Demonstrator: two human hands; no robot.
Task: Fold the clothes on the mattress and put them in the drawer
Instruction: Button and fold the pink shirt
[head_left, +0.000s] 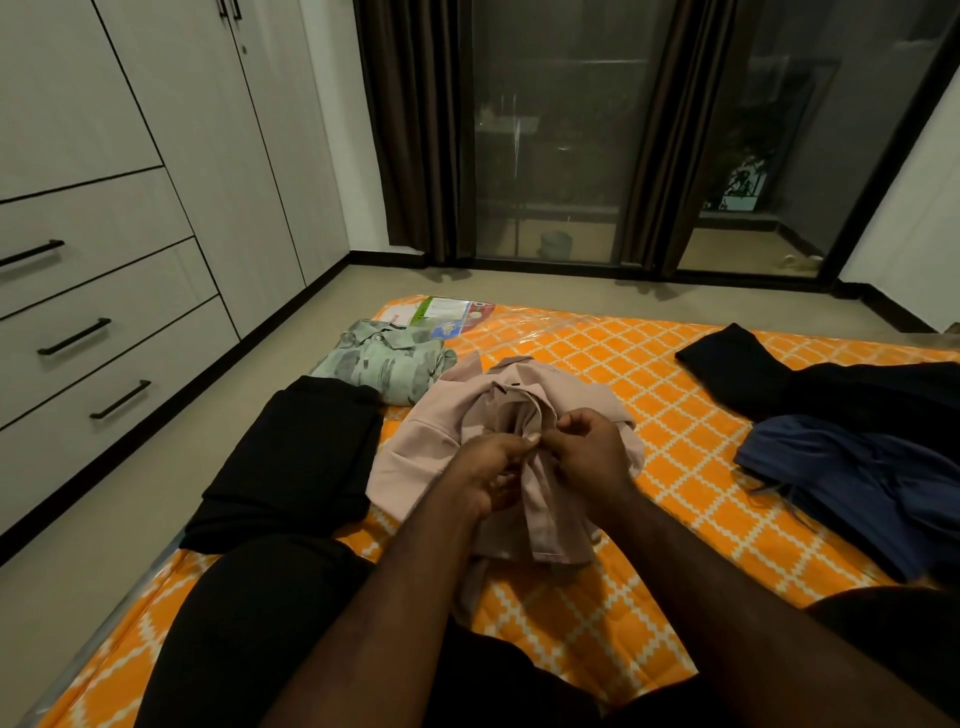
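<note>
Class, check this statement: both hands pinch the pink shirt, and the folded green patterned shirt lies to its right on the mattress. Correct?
No. The head view shows the green patterned shirt left of the pink shirt, not right. The left hand and right hand do pinch it.

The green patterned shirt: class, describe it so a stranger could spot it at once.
Start at the orange mattress. Along its left edge, past the folded black garment, lies the green patterned shirt. It alone carries blotches; the pink shirt beside it is plain.

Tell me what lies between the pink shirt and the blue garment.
Only bare orange mattress, between pink shirt and blue garment; head view shows it.
</note>
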